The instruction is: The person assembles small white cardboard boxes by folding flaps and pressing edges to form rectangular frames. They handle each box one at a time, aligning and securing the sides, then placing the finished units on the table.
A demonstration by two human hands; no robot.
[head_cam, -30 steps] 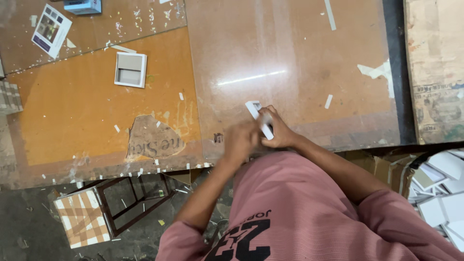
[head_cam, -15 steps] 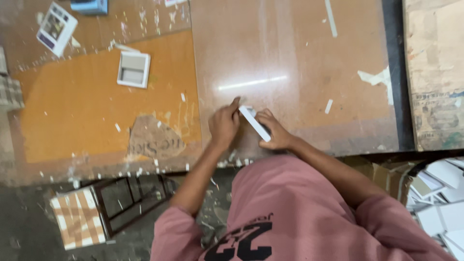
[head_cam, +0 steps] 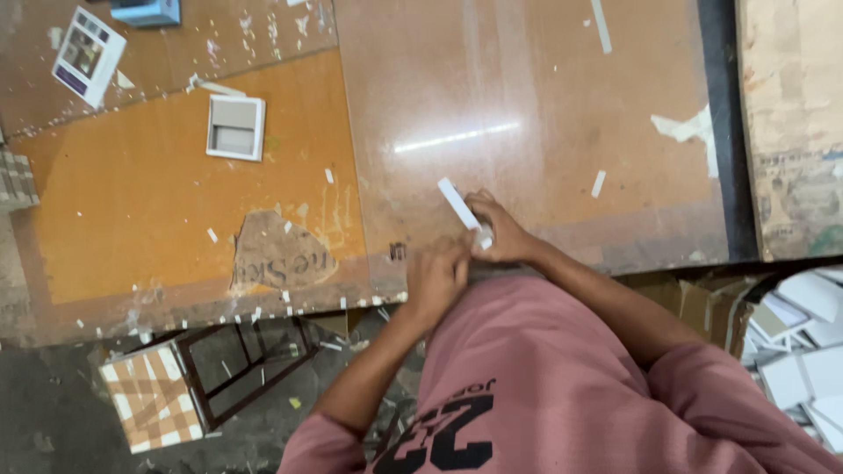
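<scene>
My right hand (head_cam: pixel 499 233) rests on the glossy brown table top (head_cam: pixel 527 105) near its front edge and grips a narrow white strip (head_cam: pixel 458 204), which sticks out up and to the left from my fingers. My left hand (head_cam: pixel 436 274) sits just below and left of it, at the table's edge, with its fingers curled and nothing visible in them. The two hands are close but apart. My pink shirt (head_cam: pixel 544 377) fills the lower middle of the view.
A white square frame piece (head_cam: pixel 234 127) lies on the orange board (head_cam: pixel 132 211) to the left. A printed card (head_cam: pixel 88 54) and a blue box (head_cam: pixel 145 10) lie at the far left. Several white scraps dot the table. White pieces (head_cam: pixel 803 342) pile up at the right, and a checkered stool (head_cam: pixel 154 395) stands below the table.
My left hand has let go of the strip and drawn back to the table's edge. My right hand keeps the strip, now pointing up-left.
</scene>
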